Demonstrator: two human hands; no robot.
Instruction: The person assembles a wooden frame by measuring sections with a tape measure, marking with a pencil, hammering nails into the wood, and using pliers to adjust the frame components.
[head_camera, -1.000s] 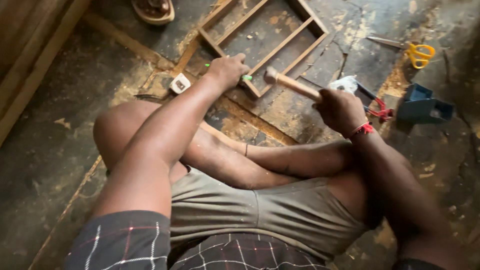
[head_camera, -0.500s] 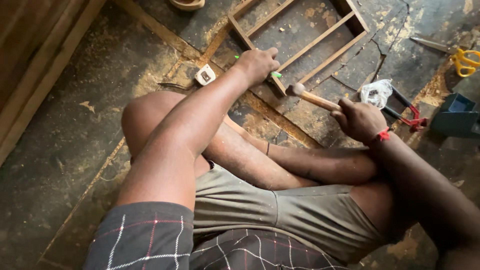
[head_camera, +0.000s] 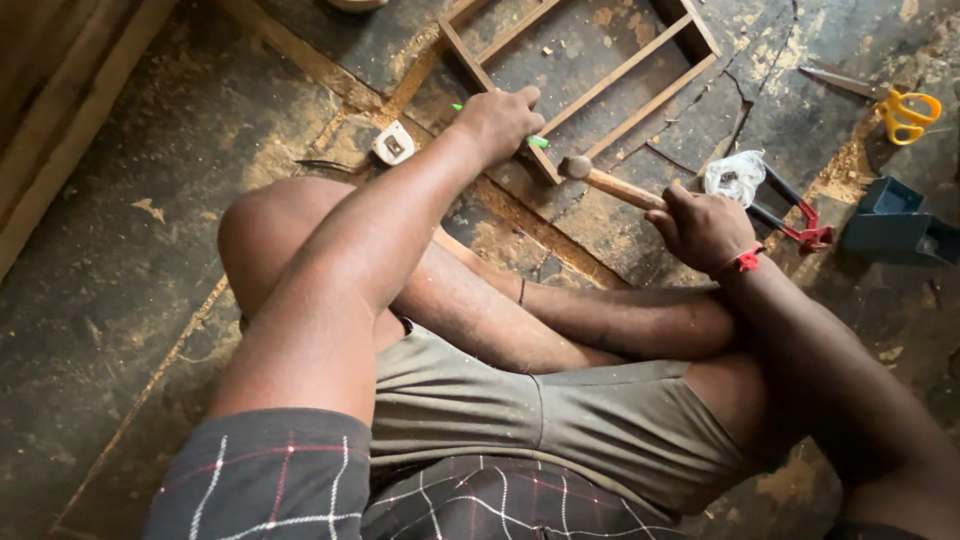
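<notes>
The wooden frame (head_camera: 590, 75) lies flat on the dusty floor (head_camera: 150, 290), a shallow rectangle of thin slats with crossbars, and everything else sits around it. The left hand (head_camera: 500, 120) rests on the frame's near corner, fingers curled closed around a thin green marker (head_camera: 538, 141) whose tip sticks out on the side toward the hammer; the knuckles press down on the slat, so the frame's corner is directly under the fingers. Just beside that same corner the hammer (head_camera: 610, 183) hangs low, its head right at the frame's near edge and its wooden handle running back into the right hand (head_camera: 705, 228), which is clenched tight around the handle's end; a red band circles that wrist. To the near left of the frame a small white tape measure (head_camera: 393, 144) lies on the floor. On the frame's right side sit a crumpled clear plastic bag (head_camera: 735, 175) and red-handled pincers (head_camera: 795, 215), with a dark blue box (head_camera: 895, 225) farther out and yellow-handled scissors (head_camera: 885, 100) beyond that. The floor is dark, cracked and strewn with sawdust, and wooden boards (head_camera: 60, 110) run along it well to the left of the frame.
</notes>
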